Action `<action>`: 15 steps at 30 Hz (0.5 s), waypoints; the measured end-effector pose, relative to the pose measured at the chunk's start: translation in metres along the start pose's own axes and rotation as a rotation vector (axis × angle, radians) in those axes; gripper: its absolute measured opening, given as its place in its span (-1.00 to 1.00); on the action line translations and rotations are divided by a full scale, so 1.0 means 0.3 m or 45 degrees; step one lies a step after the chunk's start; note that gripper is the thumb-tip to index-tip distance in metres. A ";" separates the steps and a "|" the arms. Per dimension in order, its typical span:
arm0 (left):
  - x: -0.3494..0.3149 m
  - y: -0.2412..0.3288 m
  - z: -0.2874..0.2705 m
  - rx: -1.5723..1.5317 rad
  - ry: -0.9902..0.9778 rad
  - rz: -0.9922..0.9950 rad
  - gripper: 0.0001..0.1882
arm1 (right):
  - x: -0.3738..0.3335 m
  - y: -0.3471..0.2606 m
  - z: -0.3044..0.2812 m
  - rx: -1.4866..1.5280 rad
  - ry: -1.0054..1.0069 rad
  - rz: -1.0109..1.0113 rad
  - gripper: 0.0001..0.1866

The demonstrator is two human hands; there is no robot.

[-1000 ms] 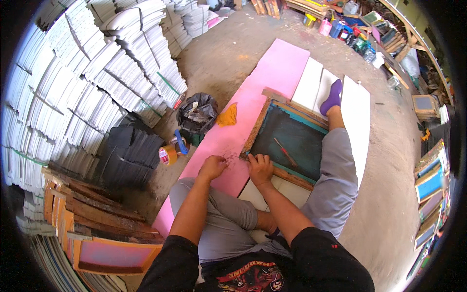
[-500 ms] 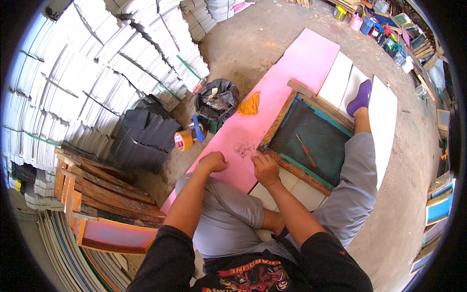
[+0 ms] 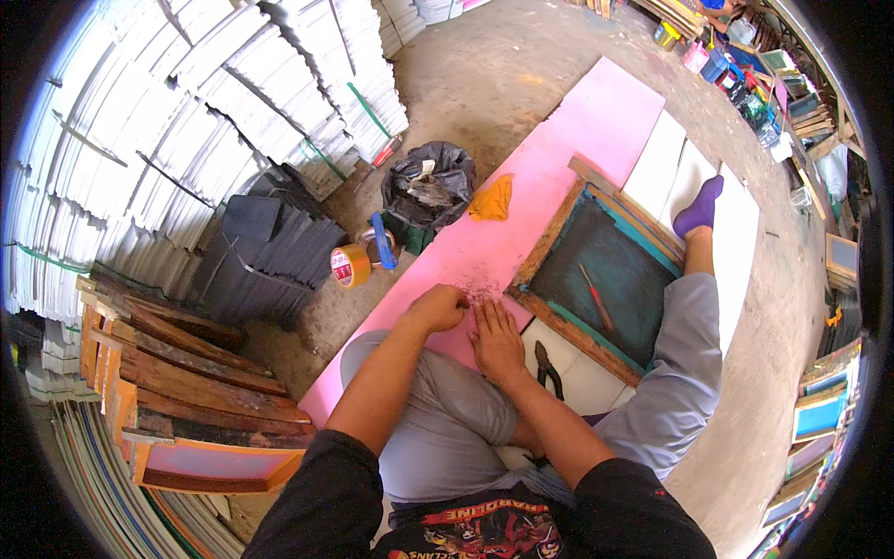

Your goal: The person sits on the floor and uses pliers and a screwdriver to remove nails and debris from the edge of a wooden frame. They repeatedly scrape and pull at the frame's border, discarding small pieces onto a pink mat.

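Both of my hands are over a pink sheet (image 3: 410, 307), beside a scatter of small thin dark bits (image 3: 479, 284). My left hand (image 3: 438, 308) is curled closed at the bits' near-left edge; whatever its fingers may hold is hidden. My right hand (image 3: 497, 337) lies with fingers stretched out, its tips at the bits. Just right of it is a wooden frame (image 3: 577, 328) with dark green mesh. On the mesh rests a screwdriver with a red handle (image 3: 594, 296). Dark-handled pliers (image 3: 548, 371) lie by my right wrist on a white surface.
An orange cloth (image 3: 491, 198) lies on the pink sheet's far-left edge. Beyond that edge stand a black bag (image 3: 429, 186) and tape rolls (image 3: 351, 265). Stacked wooden frames (image 3: 196, 382) are at left, near tall white stacks (image 3: 186, 140). My purple-socked foot (image 3: 698, 207) rests beyond the mesh frame.
My right hand has gone from curled to stretched out, moving left against the bits. My left hand has moved right and slightly forward. The pliers now show beside my right wrist.
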State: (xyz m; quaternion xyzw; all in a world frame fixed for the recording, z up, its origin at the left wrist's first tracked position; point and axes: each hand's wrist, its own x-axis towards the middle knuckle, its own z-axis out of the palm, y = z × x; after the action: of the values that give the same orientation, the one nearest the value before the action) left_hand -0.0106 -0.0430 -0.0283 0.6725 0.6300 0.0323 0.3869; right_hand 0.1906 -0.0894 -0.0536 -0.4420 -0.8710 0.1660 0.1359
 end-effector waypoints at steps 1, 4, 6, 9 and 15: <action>-0.002 0.000 -0.008 -0.115 0.088 0.073 -0.71 | -0.003 0.003 -0.005 -0.004 -0.031 -0.026 -0.39; -0.045 0.064 -0.114 0.007 0.134 -0.298 -0.70 | -0.056 0.041 -0.046 -0.035 -0.147 -0.115 -0.38; -0.011 0.010 -0.087 0.113 0.256 -0.410 -0.72 | -0.118 0.041 -0.064 -0.068 -0.260 -0.206 -0.37; 0.011 -0.025 -0.041 0.207 0.579 -0.405 -0.74 | -0.119 0.019 -0.064 -0.103 -0.212 -0.200 -0.35; -0.008 -0.041 -0.090 0.071 0.662 -0.501 -0.73 | 0.051 -0.051 -0.051 -0.243 -0.380 -0.192 -0.24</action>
State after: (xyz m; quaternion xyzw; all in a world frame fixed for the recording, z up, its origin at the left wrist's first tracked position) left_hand -0.0355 -0.0332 -0.0152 0.5176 0.8262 0.1102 0.1934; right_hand 0.1767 -0.0827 -0.0321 -0.3568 -0.9239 0.1356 -0.0254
